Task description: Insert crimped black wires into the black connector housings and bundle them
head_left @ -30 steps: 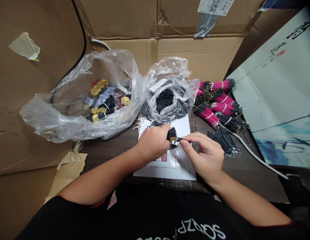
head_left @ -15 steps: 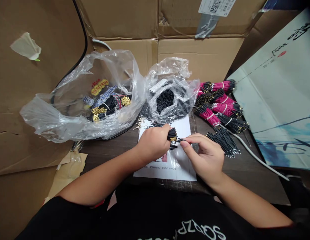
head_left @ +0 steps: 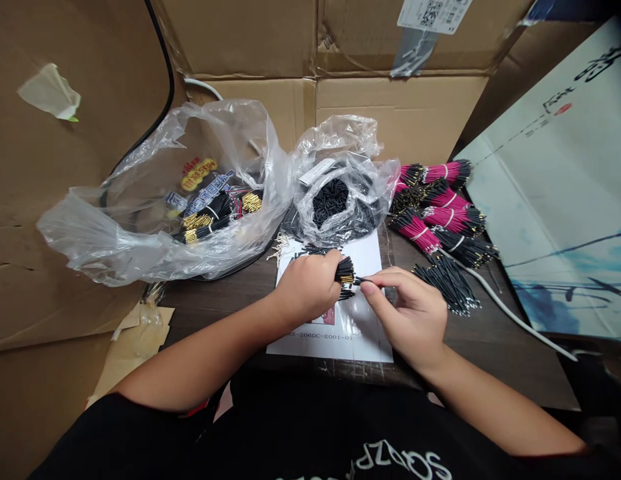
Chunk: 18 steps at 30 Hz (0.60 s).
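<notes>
My left hand [head_left: 307,285] is closed round a bundle of short black wires with gold tips [head_left: 345,273], held over a white printed sheet [head_left: 357,327]. My right hand [head_left: 409,310] pinches a small black piece [head_left: 366,282] with thumb and forefinger, right at the tips of that bundle. A loose fan of black wires [head_left: 447,280] lies just right of my right hand.
A clear bag of small black tubes [head_left: 335,193] stands behind the sheet. A larger clear bag [head_left: 155,207] at left holds gold-tipped wire bundles. Pink and black banded bundles [head_left: 443,207] lie at right, with a white cable [head_left: 510,310]. Cardboard walls surround the dark table [head_left: 215,303].
</notes>
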Each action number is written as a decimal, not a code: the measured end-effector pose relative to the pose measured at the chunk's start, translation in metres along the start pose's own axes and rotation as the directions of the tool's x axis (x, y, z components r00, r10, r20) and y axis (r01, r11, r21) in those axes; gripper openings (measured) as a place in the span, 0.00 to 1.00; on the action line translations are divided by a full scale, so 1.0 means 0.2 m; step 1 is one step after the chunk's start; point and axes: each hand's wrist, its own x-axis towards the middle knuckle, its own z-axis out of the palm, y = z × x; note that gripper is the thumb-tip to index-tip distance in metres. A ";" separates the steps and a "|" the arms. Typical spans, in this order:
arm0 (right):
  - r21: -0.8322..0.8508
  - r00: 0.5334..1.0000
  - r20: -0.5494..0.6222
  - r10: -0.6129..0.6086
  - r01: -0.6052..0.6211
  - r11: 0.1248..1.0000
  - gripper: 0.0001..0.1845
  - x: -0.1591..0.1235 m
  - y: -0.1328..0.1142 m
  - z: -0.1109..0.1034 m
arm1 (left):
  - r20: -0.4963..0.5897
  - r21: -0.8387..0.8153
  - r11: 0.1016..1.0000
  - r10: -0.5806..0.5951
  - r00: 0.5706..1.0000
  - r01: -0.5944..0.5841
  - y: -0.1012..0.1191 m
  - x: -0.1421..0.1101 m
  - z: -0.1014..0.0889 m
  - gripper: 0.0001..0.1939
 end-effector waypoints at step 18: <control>-0.038 0.991 -0.024 -0.129 0.128 0.991 0.11 -0.02 0.01 0.00 | -0.012 -0.043 0.998 0.039 0.999 -0.040 -0.01 0.00 0.03 0.07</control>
